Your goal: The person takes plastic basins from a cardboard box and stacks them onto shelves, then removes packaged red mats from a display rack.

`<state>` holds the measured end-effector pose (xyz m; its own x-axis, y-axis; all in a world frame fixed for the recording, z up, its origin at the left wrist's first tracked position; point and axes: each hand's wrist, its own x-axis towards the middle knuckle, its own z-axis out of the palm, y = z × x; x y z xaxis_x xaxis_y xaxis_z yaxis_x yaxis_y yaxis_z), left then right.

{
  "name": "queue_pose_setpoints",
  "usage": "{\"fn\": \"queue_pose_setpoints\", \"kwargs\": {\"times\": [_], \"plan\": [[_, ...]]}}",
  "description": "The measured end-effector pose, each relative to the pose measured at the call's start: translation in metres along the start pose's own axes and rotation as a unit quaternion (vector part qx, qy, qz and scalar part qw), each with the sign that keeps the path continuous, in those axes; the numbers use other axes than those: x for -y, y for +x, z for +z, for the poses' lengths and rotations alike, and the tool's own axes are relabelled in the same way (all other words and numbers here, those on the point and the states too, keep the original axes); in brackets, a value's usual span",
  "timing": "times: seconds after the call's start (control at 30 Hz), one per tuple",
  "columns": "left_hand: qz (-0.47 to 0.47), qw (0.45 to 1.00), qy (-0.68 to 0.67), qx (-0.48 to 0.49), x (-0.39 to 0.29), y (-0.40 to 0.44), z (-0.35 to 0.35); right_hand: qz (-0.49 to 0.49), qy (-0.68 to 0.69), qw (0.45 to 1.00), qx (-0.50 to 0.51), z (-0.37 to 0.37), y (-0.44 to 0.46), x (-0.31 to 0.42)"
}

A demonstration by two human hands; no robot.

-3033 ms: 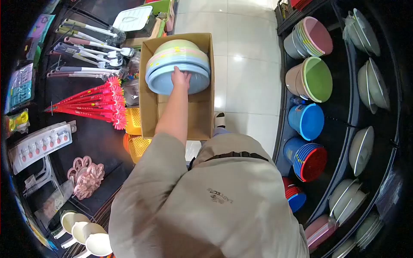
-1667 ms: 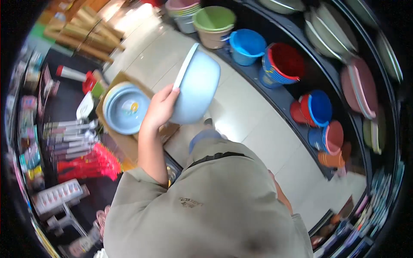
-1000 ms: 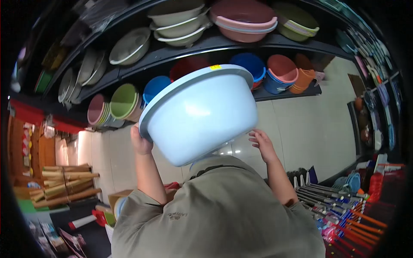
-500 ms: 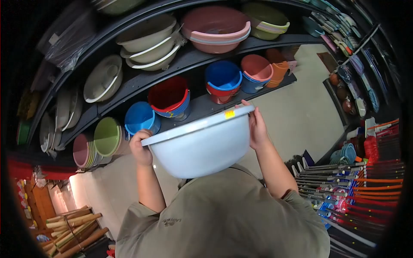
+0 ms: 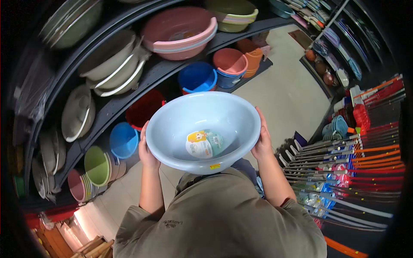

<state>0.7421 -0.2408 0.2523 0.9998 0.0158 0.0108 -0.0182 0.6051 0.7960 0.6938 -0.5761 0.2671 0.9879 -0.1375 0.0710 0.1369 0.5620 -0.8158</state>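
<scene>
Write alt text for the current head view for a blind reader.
The left hand and right hand hold a light blue basin by its sides, its open top in view, a printed label on its inner bottom. Beyond, dark shelving carries more basins above a row of colourful buckets.

A pink basin stands near stacked grey basins on a dark shelf, with a green bucket and bright-blue bucket below.

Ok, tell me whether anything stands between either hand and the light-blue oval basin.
Nothing visible does. The left hand and right hand hold the light-blue oval basin directly, at opposite sides, though it hides part of each grasp.
</scene>
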Motion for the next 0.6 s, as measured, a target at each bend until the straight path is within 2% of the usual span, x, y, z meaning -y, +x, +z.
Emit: {"fn": "queue_pose_setpoints", "kwargs": {"times": [0.13, 0.2, 0.23, 0.27, 0.33, 0.37, 0.47, 0.6], "plan": [[-0.050, 0.997, 0.036, 0.049, 0.028, 0.041, 0.062, -0.017, 0.012, 0.998, -0.063, -0.041, -0.010, 0.029], [-0.065, 0.985, 0.104, 0.120, 0.054, 0.064, 0.096, -0.037, 0.035, 0.994, -0.097, -0.074, -0.017, 0.043], [-0.088, 0.981, 0.096, 0.145, 0.069, 0.075, 0.114, -0.046, 0.046, 0.992, -0.112, -0.091, -0.019, 0.051], [-0.112, 0.972, 0.104, 0.177, 0.086, 0.086, 0.128, -0.051, 0.002, 0.990, -0.131, -0.104, -0.021, 0.063], [-0.147, 0.962, 0.140, 0.185, 0.108, 0.093, 0.176, -0.071, 0.017, 0.982, -0.177, -0.134, -0.019, 0.080], [-0.157, 0.959, 0.117, 0.205, 0.122, 0.097, 0.197, -0.087, 0.035, 0.978, -0.187, -0.151, -0.016, 0.089], [-0.174, 0.949, 0.109, 0.241, 0.158, 0.110, 0.253, -0.120, 0.083, 0.966, -0.213, -0.193, -0.003, 0.124], [-0.153, 0.951, 0.101, 0.250, 0.192, 0.132, 0.317, -0.137, 0.059, 0.966, -0.212, -0.235, 0.033, 0.178]]}}
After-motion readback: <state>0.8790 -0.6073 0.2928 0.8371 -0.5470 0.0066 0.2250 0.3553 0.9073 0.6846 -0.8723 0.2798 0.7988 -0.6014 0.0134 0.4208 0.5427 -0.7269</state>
